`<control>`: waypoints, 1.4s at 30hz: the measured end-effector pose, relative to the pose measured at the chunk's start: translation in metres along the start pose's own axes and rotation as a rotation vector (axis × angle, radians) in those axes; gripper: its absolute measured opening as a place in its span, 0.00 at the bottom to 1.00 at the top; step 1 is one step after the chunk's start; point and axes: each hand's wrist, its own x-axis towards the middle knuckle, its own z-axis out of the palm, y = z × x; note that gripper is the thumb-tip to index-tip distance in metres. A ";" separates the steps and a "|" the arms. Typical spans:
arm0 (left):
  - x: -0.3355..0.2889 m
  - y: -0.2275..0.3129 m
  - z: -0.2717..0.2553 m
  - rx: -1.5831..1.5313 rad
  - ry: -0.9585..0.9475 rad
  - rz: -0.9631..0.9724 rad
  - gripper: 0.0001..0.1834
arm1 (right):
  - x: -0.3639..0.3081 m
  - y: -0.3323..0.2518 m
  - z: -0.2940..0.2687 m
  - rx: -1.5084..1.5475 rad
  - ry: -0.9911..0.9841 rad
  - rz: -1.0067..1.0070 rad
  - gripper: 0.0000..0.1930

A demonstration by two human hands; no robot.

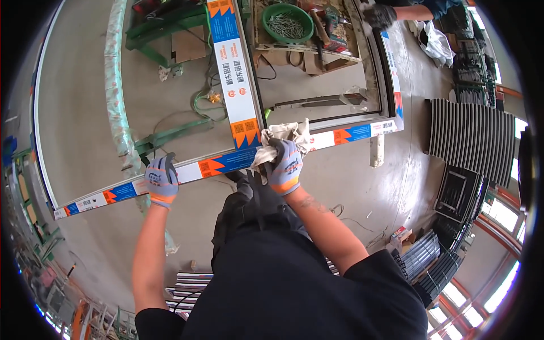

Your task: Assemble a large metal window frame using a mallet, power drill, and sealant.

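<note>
A large aluminium window frame, covered in white, blue and orange protective film, spans the view in front of me. My left hand, in a grey glove with an orange cuff, is closed round its near bar, left of the upright bar. Crumpled in my right hand, gloved the same way, is an off-white cloth. This cloth lies against the frame where the upright bar meets the near bar. My right fingers are partly hidden by its folds.
Beyond the frame stands a workbench bearing a green bowl of screws and a power drill. At the far right, another person's dark-gloved hand is at the frame. A film-wrapped support bar runs along the left. Stacked profiles stand right.
</note>
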 end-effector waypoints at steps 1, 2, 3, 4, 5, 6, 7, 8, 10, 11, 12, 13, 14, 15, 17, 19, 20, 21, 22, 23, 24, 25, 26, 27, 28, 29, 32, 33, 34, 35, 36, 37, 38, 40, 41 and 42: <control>0.001 0.000 0.000 0.000 0.001 -0.006 0.19 | 0.001 0.000 0.002 -0.091 -0.057 -0.024 0.24; 0.000 0.000 0.000 -0.003 0.019 0.003 0.19 | 0.004 -0.003 0.003 -0.182 -0.115 -0.046 0.24; -0.001 0.000 0.000 -0.006 0.037 0.012 0.19 | 0.007 -0.006 0.004 -0.181 -0.123 -0.047 0.24; 0.000 -0.001 0.000 -0.008 0.033 0.005 0.19 | 0.009 -0.009 0.004 -0.152 -0.082 -0.030 0.24; 0.000 -0.002 -0.001 -0.038 -0.004 -0.015 0.19 | 0.012 -0.012 0.003 -0.125 -0.042 -0.012 0.23; 0.001 -0.002 -0.002 -0.069 -0.041 -0.036 0.19 | 0.008 -0.003 0.003 -0.005 -0.001 0.023 0.21; 0.002 -0.002 -0.003 -0.072 -0.046 -0.043 0.19 | 0.004 -0.002 0.001 0.139 0.038 0.182 0.18; 0.002 -0.001 -0.006 -0.062 -0.036 -0.037 0.19 | 0.008 -0.002 0.002 0.190 0.099 0.223 0.17; 0.002 0.000 -0.006 -0.058 -0.029 -0.030 0.19 | 0.027 0.004 0.005 0.263 0.135 0.209 0.16; 0.000 -0.004 -0.005 -0.051 -0.057 -0.044 0.19 | 0.050 -0.010 -0.001 0.158 0.086 0.058 0.15; 0.001 -0.005 -0.004 -0.053 -0.085 -0.048 0.20 | 0.067 -0.013 -0.001 0.091 -0.017 0.086 0.16; 0.001 -0.004 -0.002 -0.055 -0.094 -0.048 0.20 | 0.077 -0.011 0.001 0.022 -0.121 0.119 0.16; 0.003 -0.003 -0.001 -0.050 -0.039 -0.021 0.19 | 0.083 -0.010 0.005 -0.149 -0.251 0.089 0.18; 0.003 -0.003 -0.001 -0.045 0.017 0.007 0.18 | 0.084 -0.009 0.007 -0.143 -0.311 0.137 0.19; 0.000 -0.003 -0.001 -0.045 0.004 0.001 0.18 | 0.070 -0.009 -0.002 -0.207 -0.400 -0.006 0.18; -0.002 -0.004 0.000 -0.043 -0.004 -0.008 0.18 | 0.060 -0.011 -0.007 -0.245 -0.429 0.009 0.18; -0.001 -0.006 0.000 -0.040 -0.014 -0.014 0.17 | 0.056 -0.012 -0.009 -0.285 -0.454 0.021 0.18; -0.001 -0.006 0.000 -0.036 -0.023 -0.019 0.17 | 0.053 -0.012 -0.013 -0.287 -0.455 0.022 0.18; -0.001 -0.006 0.002 -0.020 0.034 0.008 0.18 | 0.049 -0.011 -0.017 -0.310 -0.487 0.027 0.18; -0.001 -0.006 0.002 -0.025 0.033 0.009 0.18 | 0.045 -0.012 -0.022 -0.337 -0.520 0.034 0.18; -0.001 -0.006 0.002 -0.029 0.026 0.007 0.18 | 0.036 -0.009 -0.023 -0.302 -0.448 0.006 0.17; -0.002 -0.007 0.002 -0.031 0.018 0.005 0.18 | 0.030 -0.007 -0.026 -0.306 -0.450 0.007 0.17; 0.000 -0.005 0.001 -0.033 0.020 0.004 0.18 | 0.024 -0.004 -0.029 -0.186 -0.333 0.012 0.15; 0.002 -0.003 0.000 -0.035 -0.001 -0.008 0.19 | 0.020 0.000 -0.029 -0.066 -0.216 0.017 0.14; 0.003 -0.002 -0.001 -0.036 -0.023 -0.020 0.19 | 0.019 0.007 -0.025 0.060 -0.149 0.062 0.14; 0.002 -0.002 0.000 -0.036 -0.023 -0.020 0.19 | 0.017 0.007 -0.023 0.060 -0.149 0.063 0.14; 0.001 -0.002 0.000 -0.031 0.021 0.012 0.19 | 0.012 0.005 -0.023 0.100 -0.082 0.113 0.15; 0.003 0.000 -0.002 -0.047 -0.002 -0.003 0.19 | 0.012 0.004 -0.022 0.100 -0.080 0.118 0.15; 0.004 0.001 -0.003 -0.063 -0.025 -0.018 0.19 | 0.013 0.002 -0.021 0.015 -0.130 0.094 0.15; 0.003 -0.001 -0.002 -0.059 -0.027 -0.016 0.19 | 0.018 -0.003 -0.019 -0.068 -0.181 0.068 0.15; 0.000 -0.004 0.001 -0.051 -0.005 -0.001 0.19 | 0.022 -0.007 -0.016 -0.159 -0.241 0.022 0.16; -0.003 -0.006 0.002 -0.042 0.017 0.014 0.19 | 0.026 -0.009 -0.012 -0.170 -0.201 0.002 0.17; -0.001 -0.005 0.001 -0.041 0.018 0.018 0.19 | 0.031 -0.008 -0.009 -0.135 -0.214 0.057 0.16; 0.003 -0.002 -0.001 -0.062 -0.116 -0.053 0.19 | 0.040 -0.007 -0.005 -0.100 -0.223 0.110 0.16; 0.002 -0.002 -0.002 -0.061 -0.118 -0.054 0.19 | 0.040 -0.009 -0.003 -0.190 -0.231 0.065 0.16; 0.002 -0.001 -0.001 -0.052 -0.087 -0.041 0.19 | 0.041 -0.010 -0.002 -0.280 -0.239 0.019 0.16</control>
